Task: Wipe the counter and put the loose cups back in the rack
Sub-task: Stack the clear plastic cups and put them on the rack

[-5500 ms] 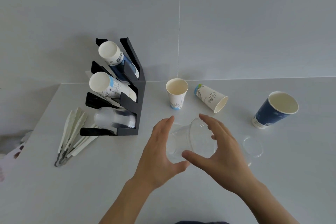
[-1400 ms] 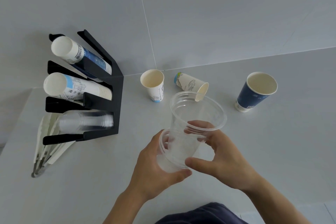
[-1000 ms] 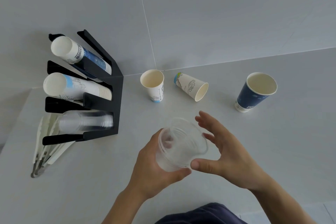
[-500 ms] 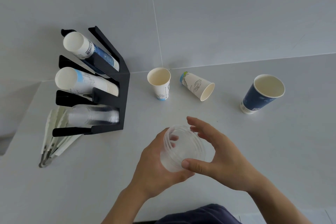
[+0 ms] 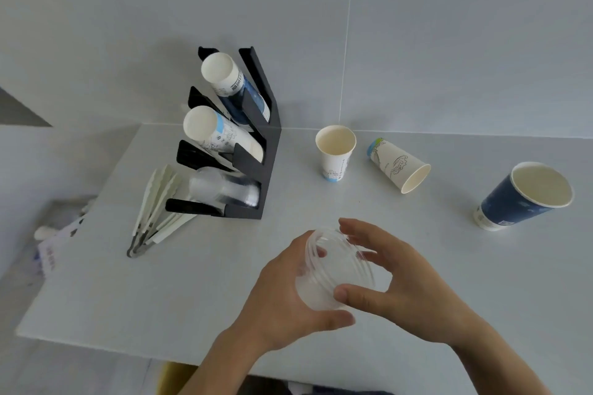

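Nested clear plastic cups (image 5: 337, 269) sit between both hands above the white counter (image 5: 192, 282). My left hand (image 5: 282, 301) wraps their base from the left. My right hand (image 5: 394, 279) holds their rim from the right with thumb and fingers. The black rack (image 5: 266, 151) stands at the back left, with blue cups in its top slot, white paper cups in the middle one and clear cups at the bottom. A small white paper cup (image 5: 335, 151) stands upright beside the rack. A second white cup (image 5: 398, 165) lies on its side. A blue paper cup (image 5: 523, 197) stands at the right.
White tongs or utensils (image 5: 154, 208) lie fanned out left of the rack. The counter's left edge drops to a lower surface with white packaging (image 5: 54, 244). A grey tiled wall (image 5: 417, 42) backs the counter.
The tall clear cup my right hand held high has been pushed down into the one in my left hand. The view has swung, so the rack now sits nearer the middle.
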